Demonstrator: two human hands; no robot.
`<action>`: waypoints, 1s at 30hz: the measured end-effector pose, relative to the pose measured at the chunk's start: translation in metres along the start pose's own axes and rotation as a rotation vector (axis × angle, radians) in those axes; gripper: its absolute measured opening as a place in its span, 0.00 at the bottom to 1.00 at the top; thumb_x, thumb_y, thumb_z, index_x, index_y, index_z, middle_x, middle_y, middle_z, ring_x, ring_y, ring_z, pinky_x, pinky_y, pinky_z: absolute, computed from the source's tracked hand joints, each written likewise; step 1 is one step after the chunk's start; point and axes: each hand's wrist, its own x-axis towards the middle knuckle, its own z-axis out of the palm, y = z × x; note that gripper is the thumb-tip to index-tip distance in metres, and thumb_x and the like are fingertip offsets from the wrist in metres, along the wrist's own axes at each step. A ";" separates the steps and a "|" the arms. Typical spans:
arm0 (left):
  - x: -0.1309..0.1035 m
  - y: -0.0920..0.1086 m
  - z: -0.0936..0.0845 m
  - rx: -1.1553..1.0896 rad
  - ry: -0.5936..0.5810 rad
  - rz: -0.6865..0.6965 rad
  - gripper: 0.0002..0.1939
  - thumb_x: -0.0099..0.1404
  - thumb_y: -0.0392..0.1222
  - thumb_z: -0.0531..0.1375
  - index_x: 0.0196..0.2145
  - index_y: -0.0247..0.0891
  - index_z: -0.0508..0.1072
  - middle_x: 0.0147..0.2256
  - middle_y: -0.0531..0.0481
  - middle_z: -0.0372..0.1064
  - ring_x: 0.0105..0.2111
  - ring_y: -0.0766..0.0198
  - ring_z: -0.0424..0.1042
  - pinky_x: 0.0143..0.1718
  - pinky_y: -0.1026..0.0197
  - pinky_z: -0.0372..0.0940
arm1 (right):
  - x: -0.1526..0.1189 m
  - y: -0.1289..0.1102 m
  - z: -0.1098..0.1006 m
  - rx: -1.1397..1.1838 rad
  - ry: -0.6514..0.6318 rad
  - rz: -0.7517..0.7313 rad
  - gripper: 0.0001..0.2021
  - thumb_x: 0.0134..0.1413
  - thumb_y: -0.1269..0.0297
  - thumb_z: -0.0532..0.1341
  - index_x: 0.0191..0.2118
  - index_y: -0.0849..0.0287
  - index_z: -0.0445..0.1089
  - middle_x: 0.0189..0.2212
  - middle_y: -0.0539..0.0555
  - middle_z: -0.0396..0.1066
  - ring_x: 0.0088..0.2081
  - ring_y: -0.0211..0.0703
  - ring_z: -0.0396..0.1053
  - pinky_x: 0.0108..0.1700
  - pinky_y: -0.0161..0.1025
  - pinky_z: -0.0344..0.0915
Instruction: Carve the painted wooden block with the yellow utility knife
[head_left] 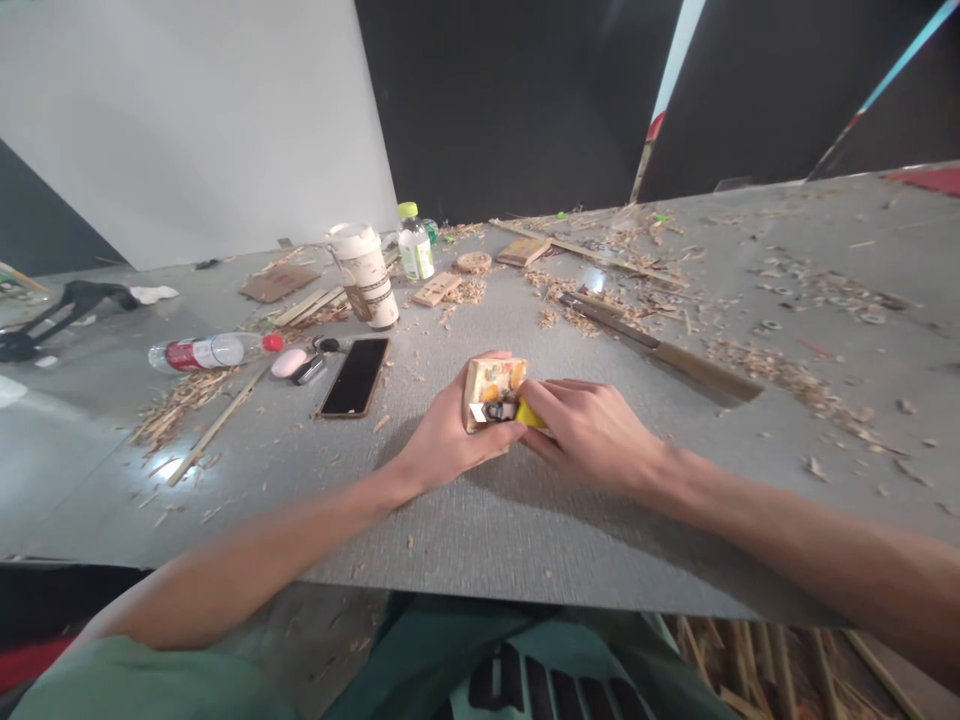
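My left hand [446, 425] is closed around a small pale wooden block [491, 372] with orange and greenish patches on its upper face. My right hand [600, 425] grips a yellow utility knife [531, 413] with a dark and silvery front end. Its blade end lies against or just over the near part of the block, beside my left thumb. The exact contact of blade and wood is too small to make out. Both hands are close together above the near middle of the grey table [450, 530].
Left of my hands lie a phone [356, 377], a pink oval thing [289, 363] and a plastic bottle [214, 352]. Farther back stand a paper cup [364, 275] and a green-capped bottle [415, 242]. A long knife-like tool [667, 355] rests at right among wood shavings [795, 400].
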 end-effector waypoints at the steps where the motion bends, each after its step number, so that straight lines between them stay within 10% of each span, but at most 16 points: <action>1: 0.000 0.000 0.000 -0.005 0.003 0.005 0.37 0.65 0.44 0.70 0.67 0.43 0.62 0.58 0.43 0.74 0.56 0.51 0.75 0.58 0.49 0.71 | 0.001 0.001 -0.002 -0.008 0.004 -0.024 0.14 0.76 0.53 0.48 0.38 0.55 0.59 0.27 0.52 0.69 0.26 0.41 0.58 0.29 0.42 0.45; 20: -0.003 -0.005 0.002 0.021 0.065 -0.001 0.29 0.71 0.51 0.66 0.66 0.46 0.66 0.55 0.45 0.76 0.54 0.52 0.75 0.57 0.49 0.70 | 0.003 0.002 -0.010 -0.104 0.050 0.081 0.22 0.76 0.46 0.46 0.40 0.57 0.65 0.25 0.54 0.70 0.23 0.41 0.61 0.27 0.41 0.41; 30: 0.009 -0.018 -0.006 0.012 0.214 -0.245 0.27 0.73 0.59 0.59 0.60 0.38 0.68 0.48 0.39 0.78 0.42 0.51 0.81 0.41 0.50 0.77 | 0.011 0.070 -0.002 -0.214 -0.031 0.446 0.19 0.73 0.49 0.52 0.48 0.59 0.70 0.28 0.57 0.75 0.24 0.44 0.64 0.29 0.41 0.51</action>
